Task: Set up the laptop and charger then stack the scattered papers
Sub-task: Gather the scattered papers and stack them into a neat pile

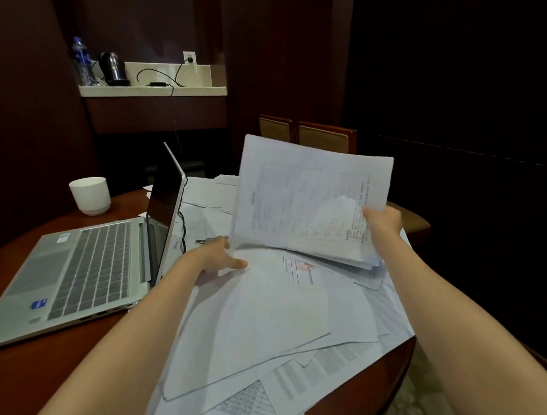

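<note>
We stand the sheaf (297,199) upright, right grip (383,221) pinching its edge, left grip (215,257) its corner, likely to square it; loose papers (268,322) lie beneath.

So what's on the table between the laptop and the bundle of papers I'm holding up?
In the head view, scattered sheets cover that stretch between laptop and bundle, with the black charger cable running over them close to the laptop.

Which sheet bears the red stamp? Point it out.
The flat sheet lying topmost on the pile, directly beneath the lifted bundle in the right hand. It alone shows a round red stamp; the others carry only grey print.
</note>
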